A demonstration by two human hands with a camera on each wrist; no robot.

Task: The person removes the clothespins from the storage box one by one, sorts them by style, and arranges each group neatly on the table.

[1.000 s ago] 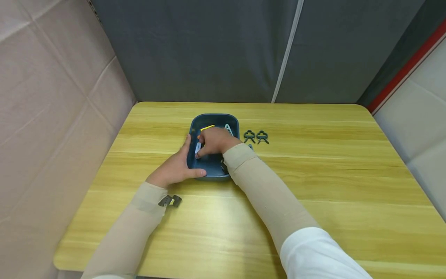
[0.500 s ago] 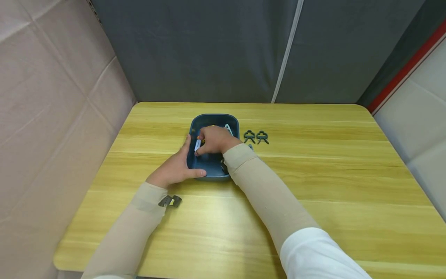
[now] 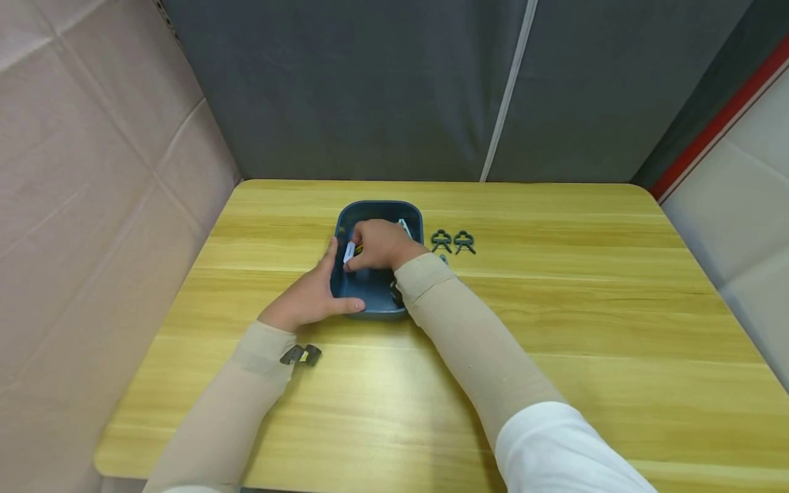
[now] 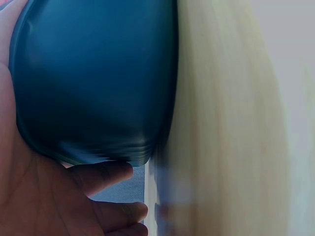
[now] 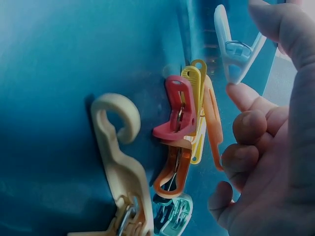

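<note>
**Two hands at one blue tub of clips**

Nearest on the bench [image 3: 555, 329], at about 7 o'clock from the tub, lies one small dark clip [image 3: 301, 355] just beside the left sleeve; the left hand [image 3: 306, 296] comes next, fingers nearly straight along the tub's 9 o'clock wall and thumb laid across its near rim, so it cups and steadies the one blue tub [image 3: 377, 209] without curling shut; the left wrist view shows the palm and fingers pressed to the tub's outer wall [image 4: 93, 78].

The right hand [image 3: 381, 246] is inside the tub, fingers curled, pinching one pale blue-white clip [image 3: 348, 253] at the tub's 9 o'clock side; the right wrist view shows that clip [image 5: 231, 49] at the fingertips; lying on the tub floor there are one cream hook clip [image 5: 118, 162], one red clip [image 5: 176, 110], one yellow clip [image 5: 196, 83], one orange clip [image 5: 172, 172] and one teal clip [image 5: 174, 216], the red, yellow and orange ones bunched and touching.

Farther off, at 3 o'clock from the tub, two dark clips [image 3: 453, 242] lie side by side on the bench.
</note>
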